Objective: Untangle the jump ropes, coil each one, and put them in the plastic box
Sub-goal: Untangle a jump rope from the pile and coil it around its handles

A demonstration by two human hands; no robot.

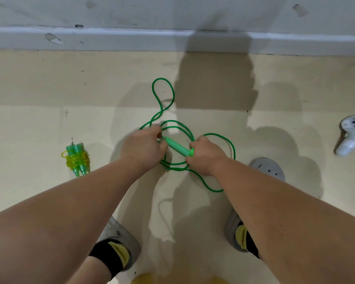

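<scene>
Two grips meet on the green jump rope [173, 97], and both are clamped on it. The left grip [143, 146] has its fingers curled, pinching the cord right at the narrow tip of the green handle [175, 146]. The right grip [205, 155] is curled round the wide end of that handle, which slants between the two. Several loops of cord gather between and under the grips. One long loop reaches beyond the left grip toward the wall [172, 13]. Another bulges out to the right of the right grip and trails down past its wrist.

Well to the left of the left grip, a yellow jump rope [77, 158] lies on the floor [49, 83], wound tightly round its two teal handles. Far to the right of the right grip, a white controller [350, 136] lies on the floor. A grey shoe [268, 169] shows just beyond the right forearm.
</scene>
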